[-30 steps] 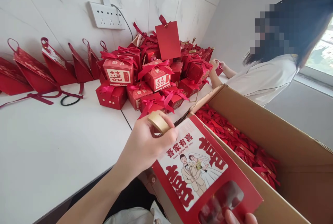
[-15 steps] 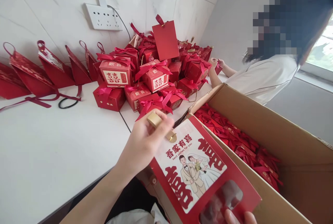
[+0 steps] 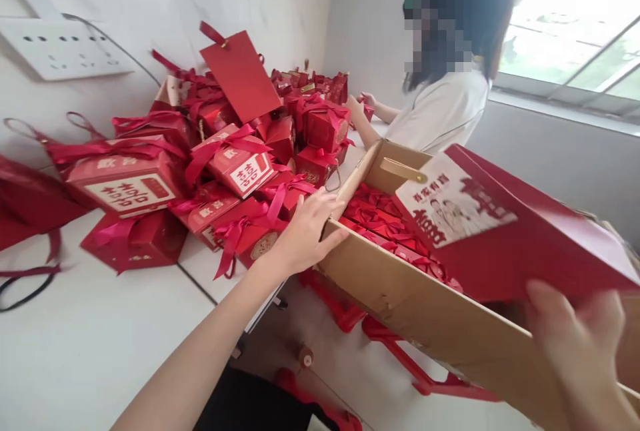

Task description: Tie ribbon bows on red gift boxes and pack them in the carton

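My right hand point(image 3: 575, 331), blurred by motion, grips the lower side of a red gift box point(image 3: 505, 244) and holds it tilted over a large cardboard box point(image 3: 400, 297). The gift box has a gold strap handle and a white panel with a printed couple. My left hand point(image 3: 313, 227) lies over the near left corner of the cardboard box, fingers over one wall's rim and thumb along the other. Inside are several small red boxes point(image 3: 375, 211) with ribbons.
Ribboned red boxes point(image 3: 235, 164) are piled on the white table point(image 3: 100, 351) beside a wall socket strip point(image 3: 65, 47). A co-worker point(image 3: 440, 111) stands beyond the cardboard box, hands at a small red item. Red stools point(image 3: 410, 357) are underneath.
My left hand has let go of the gold handle and moved right onto the cardboard box corner. My right hand has carried the gift box right, over the cardboard box. The view has turned right.
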A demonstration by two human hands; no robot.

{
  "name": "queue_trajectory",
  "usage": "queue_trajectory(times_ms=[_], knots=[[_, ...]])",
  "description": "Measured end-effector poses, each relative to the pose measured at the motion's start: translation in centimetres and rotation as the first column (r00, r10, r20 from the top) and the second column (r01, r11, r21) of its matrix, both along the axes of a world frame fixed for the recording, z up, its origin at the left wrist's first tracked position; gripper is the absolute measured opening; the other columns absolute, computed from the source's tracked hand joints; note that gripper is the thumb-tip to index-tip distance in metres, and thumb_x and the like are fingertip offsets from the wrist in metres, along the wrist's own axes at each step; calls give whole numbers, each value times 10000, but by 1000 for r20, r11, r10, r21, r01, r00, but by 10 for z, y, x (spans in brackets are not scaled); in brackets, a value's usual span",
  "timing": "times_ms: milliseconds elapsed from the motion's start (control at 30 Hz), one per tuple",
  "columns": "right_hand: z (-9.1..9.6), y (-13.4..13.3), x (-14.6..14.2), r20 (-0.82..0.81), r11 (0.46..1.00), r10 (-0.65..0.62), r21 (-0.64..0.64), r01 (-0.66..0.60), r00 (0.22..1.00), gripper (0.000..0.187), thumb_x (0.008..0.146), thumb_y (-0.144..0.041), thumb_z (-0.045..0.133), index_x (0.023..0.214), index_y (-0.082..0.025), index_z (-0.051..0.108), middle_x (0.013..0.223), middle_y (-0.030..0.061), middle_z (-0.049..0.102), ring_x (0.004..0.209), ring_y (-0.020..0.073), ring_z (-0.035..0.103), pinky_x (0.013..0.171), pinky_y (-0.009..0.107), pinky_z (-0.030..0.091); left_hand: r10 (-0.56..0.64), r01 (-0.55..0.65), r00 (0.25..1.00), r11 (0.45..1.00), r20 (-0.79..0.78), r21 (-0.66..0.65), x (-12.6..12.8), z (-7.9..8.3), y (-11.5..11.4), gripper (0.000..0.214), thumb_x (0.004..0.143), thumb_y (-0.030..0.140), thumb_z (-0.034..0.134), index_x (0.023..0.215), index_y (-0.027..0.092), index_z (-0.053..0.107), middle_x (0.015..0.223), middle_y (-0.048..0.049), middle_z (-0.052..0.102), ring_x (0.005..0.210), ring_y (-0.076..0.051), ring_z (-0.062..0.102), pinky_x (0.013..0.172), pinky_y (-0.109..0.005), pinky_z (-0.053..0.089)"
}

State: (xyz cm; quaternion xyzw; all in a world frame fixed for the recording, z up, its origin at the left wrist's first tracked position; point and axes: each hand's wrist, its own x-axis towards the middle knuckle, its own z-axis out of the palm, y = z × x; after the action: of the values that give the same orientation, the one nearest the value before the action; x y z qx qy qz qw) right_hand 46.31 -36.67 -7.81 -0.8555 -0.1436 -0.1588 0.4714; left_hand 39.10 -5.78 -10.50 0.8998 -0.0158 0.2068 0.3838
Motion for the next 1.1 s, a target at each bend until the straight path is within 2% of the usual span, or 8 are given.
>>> queue_trajectory(times_ms=[67,133,200,400,467,700,900,1100], knots=[[16,5,27,-87,996,-54,-72,47,995,541,782,-534,572,1252,-298,445,1206,98,546,1066,270,545,832,388,472,-39,47,996,994,-80,103,14,-20,-3,386,865,439,487,1183,219,473,1387,-107,398,1346,-291,287,1116,-574,118],[26,15,51,-259,979,139,-109,-172,956,664,730,-580,583,1296,-305,370,1155,93,580,1070,296,552,831,412,503,-70,77,994,993,-86,91,19,-35,-4,313,889,428,445,1111,207,459,1388,-126,367,1316,-270,342,1095,-531,246],[30,27,69,-427,896,310,-167,-411,850,687,741,-568,563,1326,-281,346,1141,89,594,1039,296,574,826,426,519,-85,87,996,994,-31,66,20,-46,-3,277,900,435,414,1051,202,426,1376,-147,346,1302,-250,362,1048,-461,353],[16,78,86,-628,360,362,-588,-725,689,833,709,-573,599,1414,-211,341,1042,99,635,869,284,619,742,394,506,-35,19,991,991,126,131,20,-61,-2,268,910,451,363,1021,208,371,1338,-171,322,1307,-243,335,957,-402,431],[-3,98,84,-667,282,395,-566,-775,631,871,710,-547,609,1435,-174,300,1133,128,610,934,293,609,771,374,501,-34,9,985,989,168,147,21,-63,-3,281,912,463,333,1018,204,365,1316,-172,327,1291,-229,350,933,-377,445],[-77,126,80,-728,321,480,-374,-870,490,855,815,-347,611,1469,-86,126,1380,192,405,1205,265,487,977,343,427,-28,-21,969,981,246,194,22,-64,-5,266,921,442,338,1021,197,366,1268,-163,356,1286,-214,337,923,-367,438],[-100,112,81,-645,90,648,-462,-882,404,655,858,-200,549,1444,-152,262,1517,161,145,1386,299,185,1105,440,273,-22,-35,963,978,270,205,22,-63,-6,224,903,403,435,957,191,389,1258,-154,384,1302,-192,311,947,-321,412],[-142,110,70,-575,22,677,-607,-794,458,593,898,-253,483,1442,-177,259,1514,137,118,1389,335,125,1078,620,165,4,-55,967,979,256,195,21,-59,-7,215,897,394,448,935,188,401,1258,-153,418,1304,-219,310,1037,-389,323]])
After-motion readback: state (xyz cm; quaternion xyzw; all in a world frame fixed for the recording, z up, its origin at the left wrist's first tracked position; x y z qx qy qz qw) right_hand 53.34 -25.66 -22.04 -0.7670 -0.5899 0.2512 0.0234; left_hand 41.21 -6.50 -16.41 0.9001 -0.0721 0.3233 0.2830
